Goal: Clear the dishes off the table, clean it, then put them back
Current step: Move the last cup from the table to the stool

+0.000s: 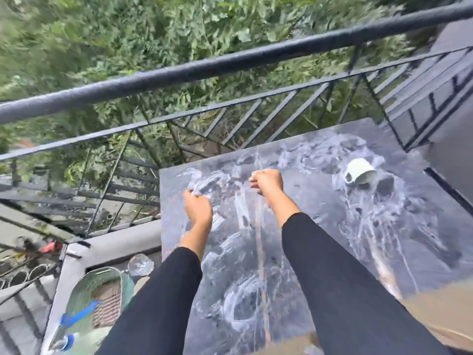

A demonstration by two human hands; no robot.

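Observation:
The dark table point(320, 226) carries white smears and blurred outlines of clear glass dishes. My left hand point(198, 206) is over its far left part, fingers curled at the rim of a clear glass dish point(210, 179). My right hand point(267, 181) hovers just to the right of it, fingers curled, with nothing visible in it. A white cup point(359, 171) lies on its side at the table's far right. Another round glass outline point(240, 308) shows near the front edge. Motion blur hides fine detail.
A black metal railing point(204, 70) runs close behind and left of the table, foliage beyond it. On the floor to the left stand a green basket point(84, 285) holding a brown woven thing and a blue-handled item point(79, 316), with a clear glass piece point(140, 263) beside it.

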